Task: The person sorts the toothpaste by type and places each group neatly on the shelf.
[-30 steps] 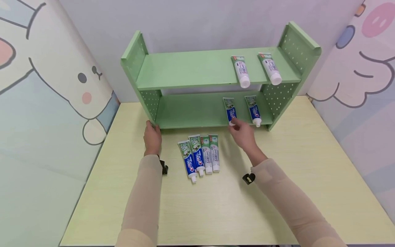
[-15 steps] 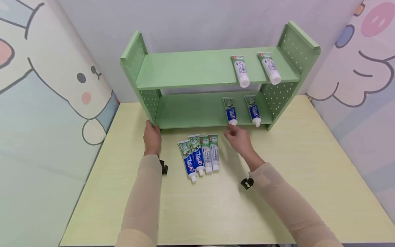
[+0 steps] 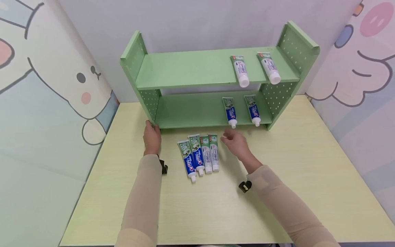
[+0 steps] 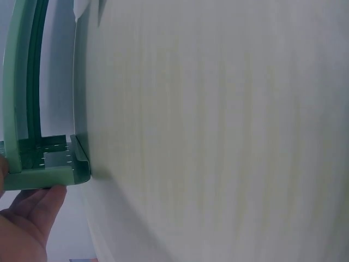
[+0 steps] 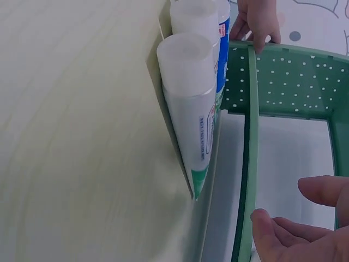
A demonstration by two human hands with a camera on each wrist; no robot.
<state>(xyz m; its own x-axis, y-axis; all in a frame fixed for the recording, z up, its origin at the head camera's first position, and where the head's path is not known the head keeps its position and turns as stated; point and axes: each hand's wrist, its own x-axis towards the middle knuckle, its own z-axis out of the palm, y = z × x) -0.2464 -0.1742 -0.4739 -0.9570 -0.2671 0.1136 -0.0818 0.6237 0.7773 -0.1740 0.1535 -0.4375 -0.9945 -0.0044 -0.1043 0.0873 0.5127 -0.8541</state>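
My left hand (image 3: 152, 139) grips the lower front corner of the green shelf (image 3: 191, 70) at its left side; the left wrist view has the fingers (image 4: 50, 210) against the panel's outer face. In front of the shelf's lower edge, my right hand (image 3: 236, 144) hovers over the table with nothing in it, thumb and fingertips apart in the right wrist view. Nearest to it lie two white-and-green toothpaste tubes (image 3: 214, 154), beside two blue-and-green toothpaste tubes (image 3: 197, 154). On the lower board rest two more blue toothpaste tubes (image 3: 230, 111), caps at the front edge.
Two white toothpaste tubes (image 3: 240, 70) lie on the right half of the upper board, caps toward the front. The shelf stands on a pale wooden table (image 3: 197, 212) against a plain back wall (image 3: 210, 24). Cartoon-printed walls (image 3: 46, 137) flank both sides.
My right hand has let go of the left blue toothpaste tube on the lower board and drawn back toward the front left. The left hand stays at the shelf's corner.
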